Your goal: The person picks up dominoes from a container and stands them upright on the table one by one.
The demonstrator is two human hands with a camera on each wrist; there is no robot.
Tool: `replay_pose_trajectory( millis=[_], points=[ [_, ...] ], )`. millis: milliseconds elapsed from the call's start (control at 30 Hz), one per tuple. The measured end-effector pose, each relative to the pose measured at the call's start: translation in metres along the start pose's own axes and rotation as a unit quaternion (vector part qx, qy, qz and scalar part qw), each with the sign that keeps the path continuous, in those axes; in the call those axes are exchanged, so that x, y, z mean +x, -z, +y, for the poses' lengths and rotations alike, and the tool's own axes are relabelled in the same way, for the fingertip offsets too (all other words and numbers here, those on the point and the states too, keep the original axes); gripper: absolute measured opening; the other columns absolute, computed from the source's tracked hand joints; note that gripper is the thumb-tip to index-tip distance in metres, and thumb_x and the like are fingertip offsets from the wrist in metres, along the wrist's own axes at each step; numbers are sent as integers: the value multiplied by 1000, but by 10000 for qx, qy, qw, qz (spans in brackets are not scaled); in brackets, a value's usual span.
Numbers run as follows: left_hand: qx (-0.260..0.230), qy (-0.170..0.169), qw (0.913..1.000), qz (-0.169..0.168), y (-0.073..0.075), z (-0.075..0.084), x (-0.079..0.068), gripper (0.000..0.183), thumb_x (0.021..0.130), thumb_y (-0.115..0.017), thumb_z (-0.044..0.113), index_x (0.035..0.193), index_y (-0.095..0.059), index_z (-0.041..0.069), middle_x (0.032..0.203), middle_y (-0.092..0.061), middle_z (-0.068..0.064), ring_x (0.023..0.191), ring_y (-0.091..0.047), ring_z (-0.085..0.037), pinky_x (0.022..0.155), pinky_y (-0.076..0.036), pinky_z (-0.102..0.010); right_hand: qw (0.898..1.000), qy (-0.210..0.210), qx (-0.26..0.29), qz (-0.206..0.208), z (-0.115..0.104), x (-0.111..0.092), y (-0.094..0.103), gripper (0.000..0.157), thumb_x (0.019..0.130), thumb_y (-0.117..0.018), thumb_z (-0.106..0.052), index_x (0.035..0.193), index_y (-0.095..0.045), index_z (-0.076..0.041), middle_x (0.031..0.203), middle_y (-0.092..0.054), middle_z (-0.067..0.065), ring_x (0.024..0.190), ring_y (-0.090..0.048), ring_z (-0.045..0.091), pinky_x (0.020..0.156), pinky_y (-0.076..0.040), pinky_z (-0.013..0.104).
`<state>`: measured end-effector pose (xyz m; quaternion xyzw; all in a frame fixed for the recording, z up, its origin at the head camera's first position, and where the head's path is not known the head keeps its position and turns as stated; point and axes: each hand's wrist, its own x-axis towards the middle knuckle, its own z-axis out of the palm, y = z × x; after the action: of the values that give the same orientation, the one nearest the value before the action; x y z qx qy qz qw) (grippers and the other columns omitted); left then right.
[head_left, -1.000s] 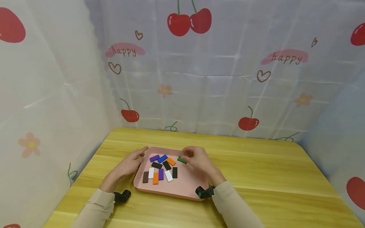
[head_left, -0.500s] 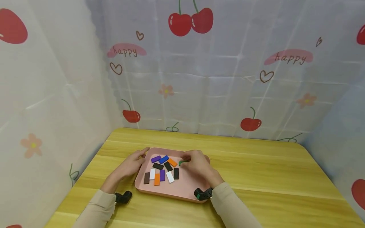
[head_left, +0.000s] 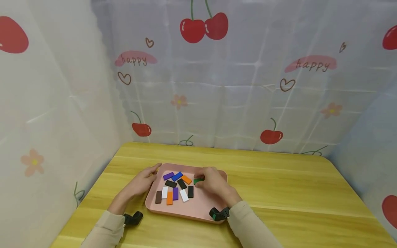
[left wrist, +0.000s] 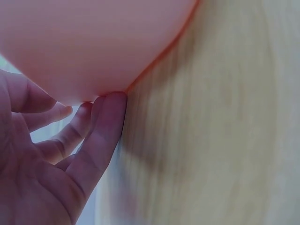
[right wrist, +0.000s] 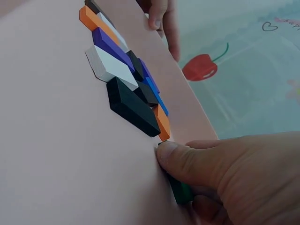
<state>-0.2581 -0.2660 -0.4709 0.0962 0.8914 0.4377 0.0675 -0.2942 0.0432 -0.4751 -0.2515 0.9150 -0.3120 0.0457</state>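
A pink tray [head_left: 198,208] on the table holds several small domino-like blocks. My right hand [head_left: 212,181] reaches over its right side and pinches a green block [right wrist: 182,191] between thumb and fingers. In the right wrist view this block lies end-on toward an orange block [right wrist: 161,122] and a thick black block [right wrist: 131,108]. My left hand [head_left: 142,181] rests at the tray's left side, its fingers [left wrist: 101,136] fairly straight and touching the outer wall near a corner. Purple [head_left: 175,194], white [head_left: 184,195] and blue [head_left: 177,176] blocks lie left of the green one.
The yellow wood-grain table [head_left: 279,193] extends around the tray, widest on the right. A pale curtain [head_left: 217,89] printed with cherries hangs behind and on both sides. Black cameras sit on the left wrist [head_left: 133,218] and right wrist [head_left: 219,214].
My right hand has come down a little onto the green block, which has turned slightly and shifted a bit nearer. The left hand stays at the tray's side.
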Motion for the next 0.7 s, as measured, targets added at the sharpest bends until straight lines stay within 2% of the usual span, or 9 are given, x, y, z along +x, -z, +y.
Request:
replay_pose_trajectory(
  millis=[200, 467, 700],
  points=[
    [-181, 116, 9998, -40, -3, -3, -4, 54, 111, -37, 15, 164, -28, 11, 169, -29, -16, 157, -23, -38, 127, -20, -61, 9993, 50, -206, -297, -4, -2, 0, 20, 92, -79, -16, 112, -79, -14, 103, -74, -2, 86, -62, 10, 85, -60, 30],
    [-205, 143, 9997, -78, -2, -3, -4, 54, 112, -36, 18, 165, -27, 16, 170, -27, -14, 159, -19, -37, 127, -17, -61, 9980, 161, -412, -449, -7, -3, 2, 20, 96, -74, -15, 116, -77, -13, 112, -70, 0, 95, -59, 14, 94, -59, 34],
    [-183, 214, 9996, -57, -3, -3, -5, 54, 113, -35, 19, 166, -25, 18, 170, -28, -14, 158, -22, -37, 127, -19, -60, 9981, 95, -282, -530, -6, -4, 2, 20, 98, -71, -17, 118, -75, -15, 120, -67, -1, 98, -59, 14, 99, -58, 36]
  ],
)
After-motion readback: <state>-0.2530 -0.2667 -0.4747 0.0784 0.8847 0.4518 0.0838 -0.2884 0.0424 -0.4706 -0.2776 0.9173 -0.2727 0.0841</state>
